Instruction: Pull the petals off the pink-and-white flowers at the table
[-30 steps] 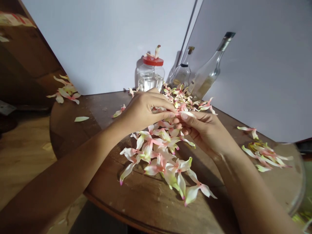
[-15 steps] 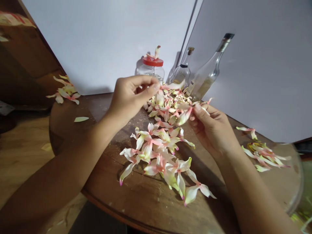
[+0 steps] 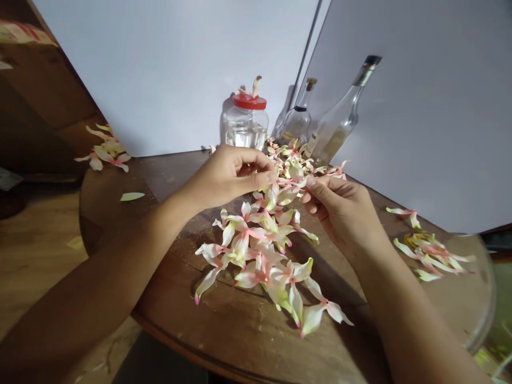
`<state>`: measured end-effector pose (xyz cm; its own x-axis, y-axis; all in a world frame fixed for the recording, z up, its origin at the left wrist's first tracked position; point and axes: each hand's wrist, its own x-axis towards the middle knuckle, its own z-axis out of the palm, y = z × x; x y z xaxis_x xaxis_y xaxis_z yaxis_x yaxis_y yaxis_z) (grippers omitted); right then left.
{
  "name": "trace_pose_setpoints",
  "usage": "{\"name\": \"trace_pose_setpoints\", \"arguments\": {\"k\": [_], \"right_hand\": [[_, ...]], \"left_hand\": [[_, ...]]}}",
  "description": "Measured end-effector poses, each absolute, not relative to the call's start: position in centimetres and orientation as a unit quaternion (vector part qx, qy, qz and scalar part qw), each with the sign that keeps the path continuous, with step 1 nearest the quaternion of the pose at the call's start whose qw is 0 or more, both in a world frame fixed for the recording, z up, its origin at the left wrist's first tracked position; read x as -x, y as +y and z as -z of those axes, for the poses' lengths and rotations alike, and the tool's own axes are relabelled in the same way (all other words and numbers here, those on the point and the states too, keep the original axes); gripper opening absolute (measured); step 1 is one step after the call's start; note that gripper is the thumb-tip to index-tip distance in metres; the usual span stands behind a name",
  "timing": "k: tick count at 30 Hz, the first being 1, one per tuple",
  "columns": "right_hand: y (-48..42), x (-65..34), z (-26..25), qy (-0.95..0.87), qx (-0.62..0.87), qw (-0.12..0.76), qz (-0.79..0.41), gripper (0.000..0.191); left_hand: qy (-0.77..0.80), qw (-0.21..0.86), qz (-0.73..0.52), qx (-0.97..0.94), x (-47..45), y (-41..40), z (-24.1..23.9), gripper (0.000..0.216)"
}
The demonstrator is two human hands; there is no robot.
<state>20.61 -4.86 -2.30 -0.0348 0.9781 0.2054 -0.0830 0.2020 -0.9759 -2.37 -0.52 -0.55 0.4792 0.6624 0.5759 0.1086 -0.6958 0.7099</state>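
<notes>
A string of white, pink and pale green flowers (image 3: pixel 260 250) lies across the round wooden table (image 3: pixel 240 336) and runs up to my hands. My left hand (image 3: pixel 230 176) is closed, thumb and fingers pinching a flower on the string. My right hand (image 3: pixel 340 210) is closed too, pinching the same stretch of flowers from the right side. The two hands almost meet just above the table. Behind them a loose heap of flowers (image 3: pixel 298 157) spreads toward the wall.
A clear jar with a red lid (image 3: pixel 247 124) and two glass bottles (image 3: pixel 340 122) stand at the back by the white wall. More flowers lie at the right edge (image 3: pixel 432 256), and on a ledge at the left (image 3: pixel 104 149). A single petal (image 3: pixel 130 196) lies left.
My left hand, which had lifted up with the flower string half a second ago, has come back down toward the table. My right hand has lowered slightly and closed in on it.
</notes>
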Motion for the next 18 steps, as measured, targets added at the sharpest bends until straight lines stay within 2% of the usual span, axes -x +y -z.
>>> {"name": "trace_pose_setpoints", "arguments": {"k": [5,9,12,15,18], "right_hand": [[-5.0,-20.7,2.3,-0.555,0.394,0.539,-0.496,0.022],[-5.2,-20.7,2.5,-0.603,0.387,0.47,-0.515,0.017],[-5.4,-20.5,2.6,-0.631,0.395,0.455,-0.488,0.019],[-5.7,-20.3,2.4,-0.644,0.4,0.456,-0.466,0.02],[-5.9,-20.0,2.2,-0.643,0.401,0.474,-0.448,0.024]], "left_hand": [[0.217,0.291,-0.422,-0.831,2.6,-0.5,0.4,0.016],[0.209,0.157,-0.453,-0.852,2.1,-0.4,0.8,0.02],[0.176,0.071,-0.462,-0.866,1.5,-0.5,1.1,0.013],[0.151,0.051,-0.469,-0.869,1.1,-0.7,1.2,0.006],[0.161,0.048,-0.473,-0.865,1.1,-0.8,1.2,0.007]]}}
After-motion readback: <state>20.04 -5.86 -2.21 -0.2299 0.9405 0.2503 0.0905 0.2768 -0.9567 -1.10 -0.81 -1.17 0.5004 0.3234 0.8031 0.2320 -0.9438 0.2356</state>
